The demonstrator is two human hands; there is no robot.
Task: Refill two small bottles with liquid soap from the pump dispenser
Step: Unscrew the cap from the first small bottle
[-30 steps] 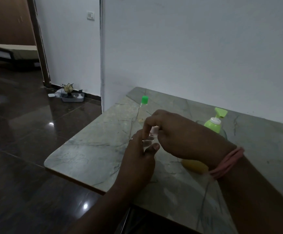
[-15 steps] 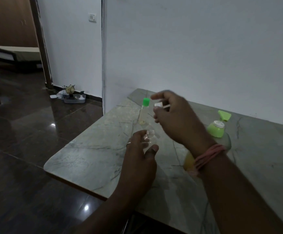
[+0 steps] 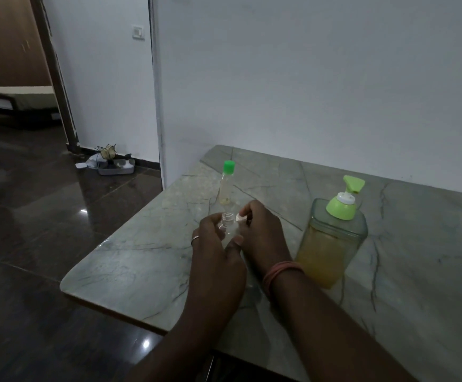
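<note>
Clear plastic shows between the curled fingers of the left hand (image 3: 213, 255), which grips a small uncapped bottle (image 3: 226, 222) just below the middle of the frame, its open mouth facing up. Touching it on the right, the right hand (image 3: 262, 238) pinches a small white cap (image 3: 239, 217) between thumb and fingertips, right beside the bottle's neck. Above them stands a second small bottle (image 3: 226, 186) with a green cap, upright and well apart from the hands. Right of centre stands the pump dispenser (image 3: 331, 238), holding yellow-orange soap under a green pump head. Everything rests on a grey marble table (image 3: 130, 260).
</note>
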